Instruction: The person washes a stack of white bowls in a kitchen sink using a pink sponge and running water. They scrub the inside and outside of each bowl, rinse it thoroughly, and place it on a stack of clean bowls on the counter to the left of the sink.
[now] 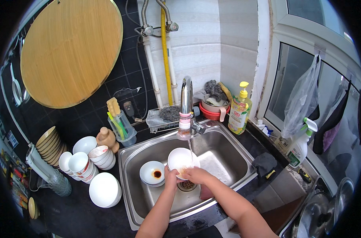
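Observation:
Under the running faucet [185, 101], a white bowl [179, 156] is tilted in my two hands above the sink [224, 156]. My left hand [171, 177] is closed on its near left rim. With its fingers over the near right rim, my right hand [193, 175] grips the same bowl, and brownish residue shows inside by the fingertips. Left of them, a small stack of white bowls [148, 169] rests in the sink, the top one holding a dark brown liquid. A reddish-brown cloth [205, 192] shows below my right wrist. The drain [187, 185] is partly hidden by my hands.
Left of the sink stand stacked white bowls [105, 190], brown bowls [51, 144] and a utensil holder [125, 129]. Behind it are a wire rack [162, 118] and a red basin [215, 112]. A soap bottle [240, 109], dark cloth [264, 163] and spray bottle [299, 148] stand rightward.

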`<state>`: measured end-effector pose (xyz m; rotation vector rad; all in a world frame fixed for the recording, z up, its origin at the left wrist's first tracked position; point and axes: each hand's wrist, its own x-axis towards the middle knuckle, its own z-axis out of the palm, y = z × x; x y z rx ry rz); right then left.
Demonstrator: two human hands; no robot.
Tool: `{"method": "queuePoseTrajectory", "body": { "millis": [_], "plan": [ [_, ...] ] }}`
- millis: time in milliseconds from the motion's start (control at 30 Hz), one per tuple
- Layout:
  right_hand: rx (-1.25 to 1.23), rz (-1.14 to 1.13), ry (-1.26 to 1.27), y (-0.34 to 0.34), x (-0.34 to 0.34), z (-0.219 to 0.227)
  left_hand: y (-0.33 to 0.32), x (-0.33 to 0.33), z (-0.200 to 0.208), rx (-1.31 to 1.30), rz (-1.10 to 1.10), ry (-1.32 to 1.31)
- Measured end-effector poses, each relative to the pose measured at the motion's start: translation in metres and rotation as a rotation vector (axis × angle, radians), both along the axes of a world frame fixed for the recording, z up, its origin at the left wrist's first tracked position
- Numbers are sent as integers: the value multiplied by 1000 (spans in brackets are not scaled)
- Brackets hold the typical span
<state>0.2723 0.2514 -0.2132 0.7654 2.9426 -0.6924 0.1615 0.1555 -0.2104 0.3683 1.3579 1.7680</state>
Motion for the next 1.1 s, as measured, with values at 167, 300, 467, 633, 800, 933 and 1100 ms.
{"method": "queuePoseTrajectory", "body": {
  "millis": [167, 300, 467, 633, 800, 933, 1100],
  "plan": [
    [305, 6, 175, -1, 9, 3, 3, 4, -1, -1, -42, 16],
    [46, 185, -127, -7, 9, 27, 1, -5, -7, -22, -4, 51],
    [430, 41, 61, -2, 9, 7, -1, 1, -1, -11, -107, 12],
    [-101, 137, -98, 3, 8, 6, 6, -2, -13, -22, -50, 52],
    [94, 114, 102, 2, 5, -1, 0, 3, 5, -91, -113, 19],
    [-278, 121, 109, -1, 5, 11, 5, -7, -24, -67, 70, 400],
    [-48, -378, 232, 13, 15, 14, -10, 9, 23, -119, 204, 1187]
  ]
}}
